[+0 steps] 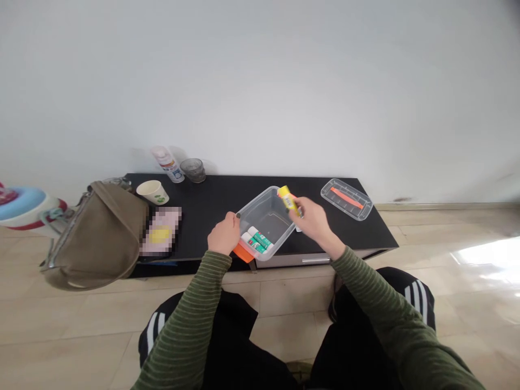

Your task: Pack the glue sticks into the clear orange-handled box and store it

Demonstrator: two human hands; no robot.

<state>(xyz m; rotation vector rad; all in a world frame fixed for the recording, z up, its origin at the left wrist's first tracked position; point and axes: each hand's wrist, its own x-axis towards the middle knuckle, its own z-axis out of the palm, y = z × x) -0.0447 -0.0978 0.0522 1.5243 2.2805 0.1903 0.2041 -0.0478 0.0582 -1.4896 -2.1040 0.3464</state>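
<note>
A clear plastic box with an orange clip on its near end is tilted above the black cabinet. My left hand grips its left rim, thumb on the edge. Inside, two green-and-white glue sticks lie side by side at the near end. Over the box's right rim, my right hand is closed around a yellow glue stick, whose far end points up and left. A small white item, partly hidden, shows under my right hand.
The box's clear lid with an orange strip lies at the cabinet top's right end. To the left stand a paper cup, a spray can and a dark glass. A brown bag overhangs the left end, beside a blurred-out pink item.
</note>
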